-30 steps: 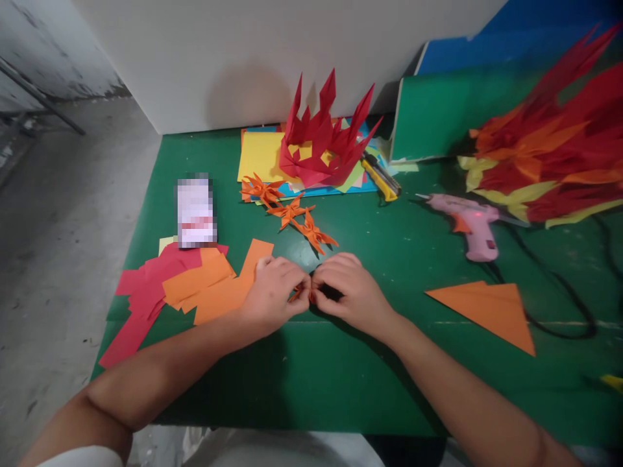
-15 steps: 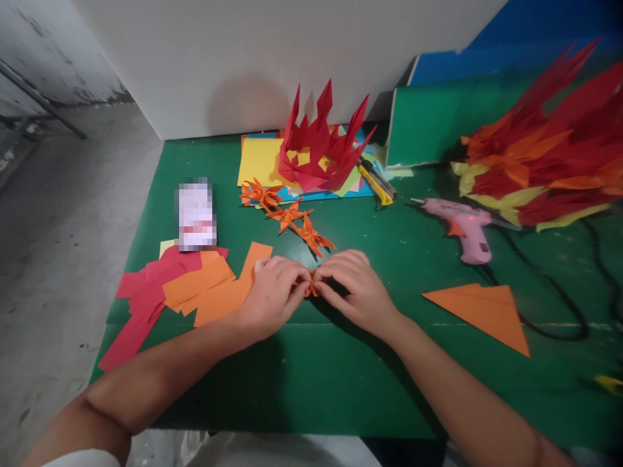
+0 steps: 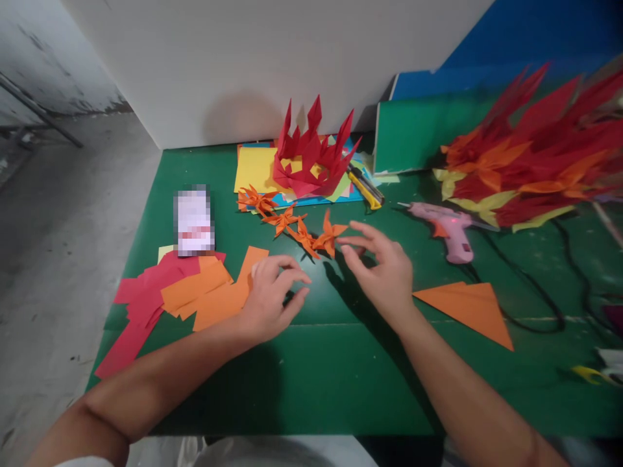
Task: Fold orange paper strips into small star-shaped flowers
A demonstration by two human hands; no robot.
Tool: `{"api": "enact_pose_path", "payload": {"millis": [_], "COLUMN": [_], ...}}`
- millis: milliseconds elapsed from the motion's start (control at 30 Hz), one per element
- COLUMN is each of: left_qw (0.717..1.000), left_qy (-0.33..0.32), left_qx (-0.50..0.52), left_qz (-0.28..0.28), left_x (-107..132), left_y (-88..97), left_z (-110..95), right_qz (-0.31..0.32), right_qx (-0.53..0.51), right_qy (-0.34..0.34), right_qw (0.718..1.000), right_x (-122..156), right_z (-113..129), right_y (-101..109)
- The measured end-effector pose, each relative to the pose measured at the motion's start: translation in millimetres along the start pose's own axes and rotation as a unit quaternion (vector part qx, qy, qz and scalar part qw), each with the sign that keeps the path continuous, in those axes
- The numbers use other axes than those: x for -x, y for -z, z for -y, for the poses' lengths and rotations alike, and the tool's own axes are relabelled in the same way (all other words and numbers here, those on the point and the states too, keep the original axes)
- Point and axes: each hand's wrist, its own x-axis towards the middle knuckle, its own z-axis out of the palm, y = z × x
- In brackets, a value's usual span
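A small orange folded paper shape (image 3: 329, 237) lies on the green table (image 3: 311, 383), at the right end of a row of similar orange shapes (image 3: 280, 219). Just right of it hovers my right hand (image 3: 384, 269), fingers spread, index and thumb pointing at the shape but apart from it, holding nothing. My left hand (image 3: 272, 292) rests on the table with loosely bent fingers and nothing in them, its heel on the edge of a pile of orange paper pieces (image 3: 214, 292).
Red paper scraps (image 3: 139, 311) and a phone (image 3: 193, 220) lie left. At the back are coloured sheets (image 3: 256, 168), a red spiky paper crown (image 3: 311, 155) and a yellow utility knife (image 3: 364, 188). Right: pink glue gun (image 3: 448, 226) with cable, orange triangle (image 3: 467, 308), large flame-like paper piece (image 3: 530, 162).
Both hands were pinching the small orange shape together at the table's middle. The right hand has carried it back to the row and let go; the left hand has let go and stayed.
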Motion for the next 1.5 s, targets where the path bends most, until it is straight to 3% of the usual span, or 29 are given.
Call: {"api": "enact_pose_path", "payload": {"millis": [100, 200, 333, 433, 533, 633, 767, 867, 1000, 1133, 1267, 1333, 1400, 1433, 1500], "left_qw": [0.999, 0.997, 0.994, 0.995, 0.993, 0.991, 0.988, 0.987, 0.988, 0.992, 0.989, 0.990, 0.994, 0.993, 0.966], "left_qy": [-0.009, -0.027, -0.027, 0.003, 0.020, 0.033, 0.050, 0.051, 0.041, 0.029, 0.018, 0.022, 0.045, 0.067, 0.125], "left_qx": [0.008, 0.015, 0.002, -0.029, -0.066, -0.089, -0.110, -0.120, -0.119, -0.093, -0.098, -0.090, -0.019, 0.048, 0.213], "left_qz": [0.031, 0.067, 0.106, 0.097, 0.096, 0.094, 0.093, 0.094, 0.090, 0.082, 0.108, 0.107, 0.093, 0.086, 0.072], "left_x": [-1.1, -2.6, -3.5, -2.5, -0.5, 0.8, 0.3, -0.5, -0.1, 0.0, -0.9, -0.8, 0.1, 0.6, 1.1], "left_y": [0.0, -0.6, -2.8, -5.1, -7.0, -7.7, -6.5, -5.6, -5.9, -6.1, -5.6, -5.4, -5.0, -4.6, -3.5], "left_z": [0.2, 1.3, 2.9, 3.1, 2.4, 1.8, 0.9, -0.1, -0.1, 0.8, 0.2, -0.5, -1.2, -1.4, -1.7], "right_qz": [-0.002, 0.019, 0.132, 0.167, 0.200, 0.235, 0.272, 0.255, 0.239, 0.295, 0.287, 0.220, 0.082, 0.054, 0.061], "right_qx": [0.006, 0.091, 0.226, 0.258, 0.251, 0.225, 0.176, 0.148, 0.131, 0.070, -0.015, -0.052, -0.053, -0.037, -0.008], "right_qy": [-0.003, 0.023, -0.020, -0.019, -0.086, -0.137, -0.203, -0.213, -0.233, -0.191, -0.051, 0.035, 0.076, 0.122, 0.274], "right_qw": [1.000, 0.995, 0.965, 0.951, 0.943, 0.936, 0.924, 0.931, 0.933, 0.934, 0.957, 0.973, 0.992, 0.990, 0.960], "right_x": [-7.2, -15.5, -12.3, 1.1, 10.2, 8.3, -0.3, 1.6, 18.1, 28.3, 17.1, 9.8, 6.3, 6.3, 9.2], "right_z": [-4.7, -17.8, -59.6, -98.1, -121.9, -119.8, -93.6, -82.2, -90.2, -98.1, -65.3, -33.7, -2.0, 11.0, 28.0], "right_y": [7.9, 27.0, 64.3, 86.2, 93.9, 90.2, 87.0, 95.4, 112.9, 120.2, 103.1, 83.3, 58.3, 45.3, 21.7]}}
